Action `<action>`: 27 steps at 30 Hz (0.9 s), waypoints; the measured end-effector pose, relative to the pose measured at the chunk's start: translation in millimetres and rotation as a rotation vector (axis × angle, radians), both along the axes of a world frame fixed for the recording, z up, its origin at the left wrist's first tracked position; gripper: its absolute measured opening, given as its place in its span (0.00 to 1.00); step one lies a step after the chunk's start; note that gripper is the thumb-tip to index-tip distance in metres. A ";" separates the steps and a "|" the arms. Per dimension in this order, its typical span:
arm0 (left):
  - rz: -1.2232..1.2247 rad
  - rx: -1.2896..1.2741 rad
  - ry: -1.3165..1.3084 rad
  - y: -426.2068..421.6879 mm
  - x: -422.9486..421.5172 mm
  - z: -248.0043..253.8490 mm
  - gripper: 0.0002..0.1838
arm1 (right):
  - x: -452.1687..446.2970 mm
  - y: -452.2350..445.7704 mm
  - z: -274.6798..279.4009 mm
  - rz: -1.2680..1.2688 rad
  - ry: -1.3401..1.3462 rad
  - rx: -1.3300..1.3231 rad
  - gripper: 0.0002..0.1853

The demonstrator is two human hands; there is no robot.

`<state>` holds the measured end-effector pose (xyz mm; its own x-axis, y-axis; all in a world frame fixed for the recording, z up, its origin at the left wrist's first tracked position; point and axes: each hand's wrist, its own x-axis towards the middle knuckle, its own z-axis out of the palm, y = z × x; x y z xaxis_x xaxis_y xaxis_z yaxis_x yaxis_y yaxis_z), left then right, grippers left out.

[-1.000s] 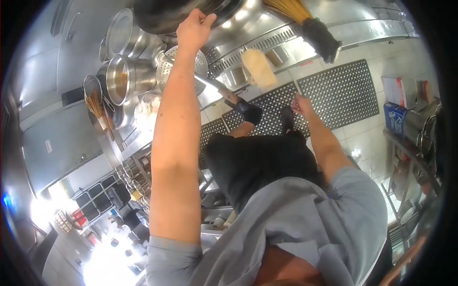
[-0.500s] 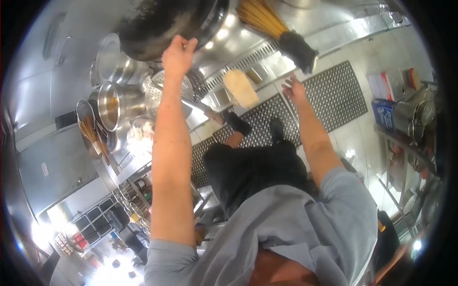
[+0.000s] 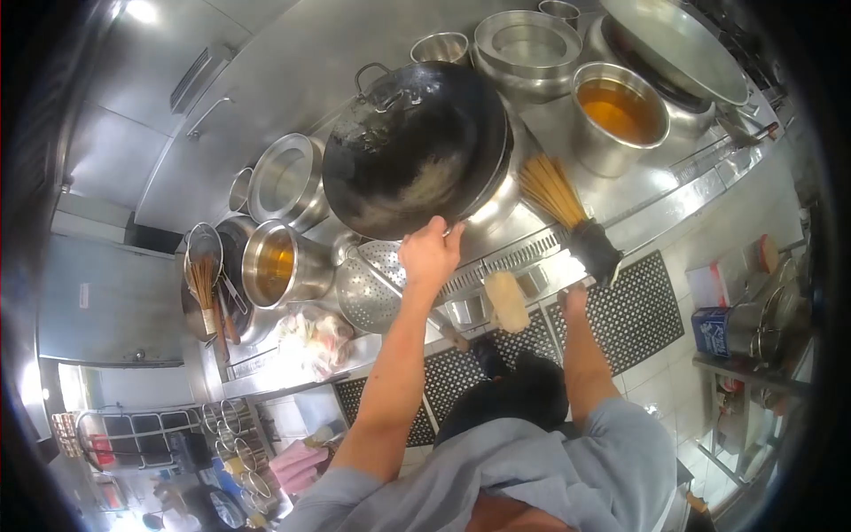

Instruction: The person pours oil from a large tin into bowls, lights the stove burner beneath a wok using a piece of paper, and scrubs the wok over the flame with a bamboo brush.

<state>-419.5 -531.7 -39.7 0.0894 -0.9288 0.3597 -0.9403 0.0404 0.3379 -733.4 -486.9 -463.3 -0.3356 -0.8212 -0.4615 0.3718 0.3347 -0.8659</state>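
My left hand (image 3: 430, 254) is closed on the near rim of a large black wok (image 3: 417, 151), which sits tilted on the steel range. The wok's inside is dark, with a paler, scorched patch. Low at the counter's front edge is my right hand (image 3: 574, 300), just below the black-wrapped handle (image 3: 594, 253) of a bamboo wok brush (image 3: 554, 191). Its fingers look loosely apart, small and partly blurred, with nothing visible in them. Between my hands, a folded beige cloth (image 3: 506, 301) hangs over the front edge.
Left of the wok are a perforated strainer (image 3: 368, 288), a pot of amber liquid (image 3: 273, 263) and a plastic bag (image 3: 315, 341). Another pot of orange liquid (image 3: 619, 111) stands to the right. Black rubber mats (image 3: 634, 310) cover the floor; a shelf (image 3: 753, 372) stands right.
My view has tilted up, showing the whole wok and more of the range. My left hand stays on the rim. My right hand has come nearer to the counter edge and brush handle.
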 end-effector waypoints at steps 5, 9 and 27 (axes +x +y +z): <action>0.054 -0.181 0.127 -6.0 7.6 15.9 0.20 | 16.6 11.2 88.7 -0.037 -0.123 0.230 0.16; 0.182 -0.134 0.382 -6.1 3.7 36.8 0.21 | 10.4 9.0 85.4 0.005 -0.123 0.265 0.17; 0.042 0.212 -0.166 -21.4 -10.2 -17.2 0.18 | -8.6 3.7 67.5 0.054 -0.438 0.295 0.17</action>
